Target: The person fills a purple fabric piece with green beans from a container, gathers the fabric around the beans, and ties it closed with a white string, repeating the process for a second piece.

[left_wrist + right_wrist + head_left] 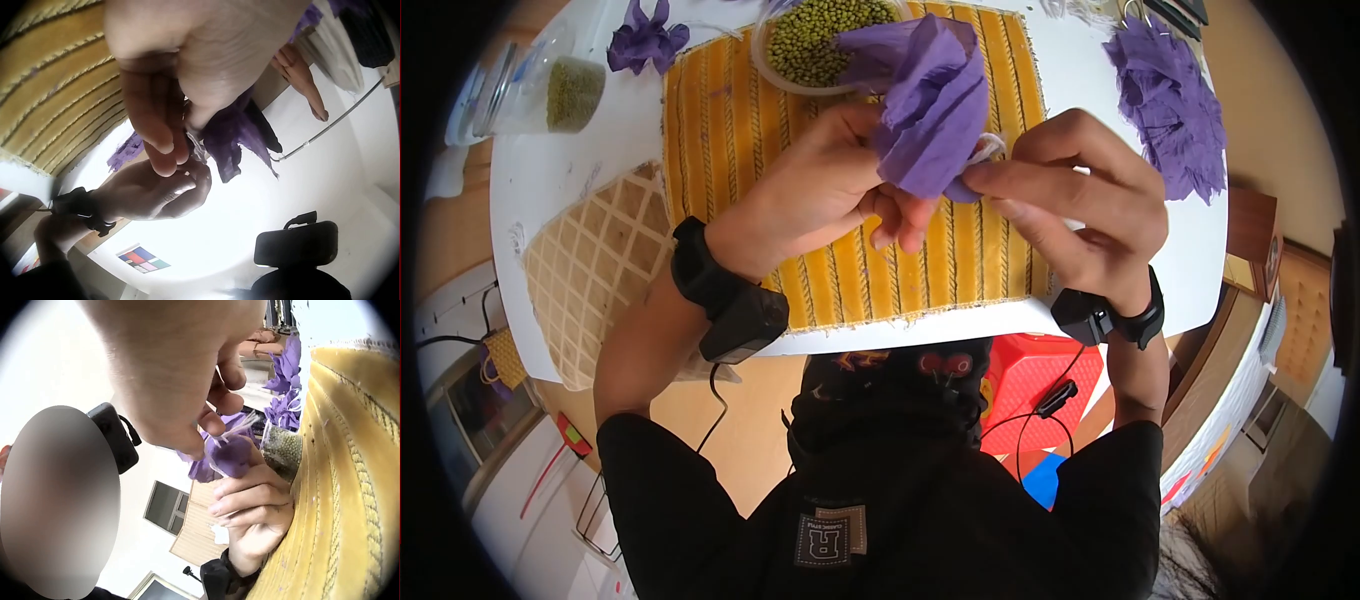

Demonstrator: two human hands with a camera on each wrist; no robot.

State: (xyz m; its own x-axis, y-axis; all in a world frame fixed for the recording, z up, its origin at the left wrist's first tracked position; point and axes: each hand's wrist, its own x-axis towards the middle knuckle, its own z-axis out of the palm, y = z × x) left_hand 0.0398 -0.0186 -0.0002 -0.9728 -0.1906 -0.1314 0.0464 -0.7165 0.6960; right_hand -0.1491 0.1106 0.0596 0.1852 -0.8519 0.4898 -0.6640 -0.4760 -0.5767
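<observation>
Step, likely: binding bundle (pixel 935 110) with string (pixel 992 147) — my left hand (pixel 815 195) pinches bundle, right hand (pixel 1095 200) pinches right edge; tightening needs steady left.

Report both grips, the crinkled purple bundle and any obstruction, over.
Left grip holding the bundle. Right grip pinching at the thin white string round its end. Clear plastic tub of green beans close by, nothing seen blocking.

From head view I see matt, crinkled, paper-like purple piece (pixel 935 110), upper centre; ribbed yellow cloth mat (pixel 730 140), frayed edges, centre; smooth white tabletop (pixel 1090 60), upper right; glossy clear plastic-looking bowl (pixel 761 58), top; shiny red plastic stool (pixel 1028 378), lower right.
</observation>
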